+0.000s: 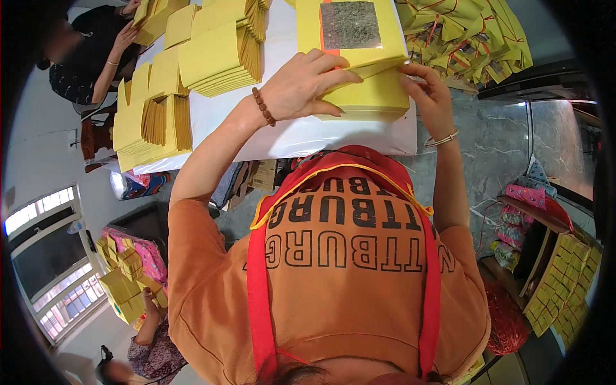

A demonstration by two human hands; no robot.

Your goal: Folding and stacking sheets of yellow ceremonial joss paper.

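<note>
left hand [305, 83] flat, fingers spread on the thick stack of yellow paper sheets [372, 96] at 12 o'clock, right hand [428, 96] pinching its edge; finished yellow bundles [218, 54] at 11 o'clock, this stack seemingly unbundled.

A yellow paper stack [369, 96] lies at the near edge of the white table [289, 138]. Its top sheet [359, 32] carries a square silver foil patch [350, 24] edged in orange. Both hands touch this stack, the left hand [308, 83] flat on it, the right hand [430, 96] at its right corner. Left of it, fanned piles of yellow sheets [218, 54] cover the table. At the far right end lie tied yellow bundles [468, 38] with red string. Off the table, small yellow packs fill a box [564, 282] on the right and a heap [125, 282] on the left.
</note>
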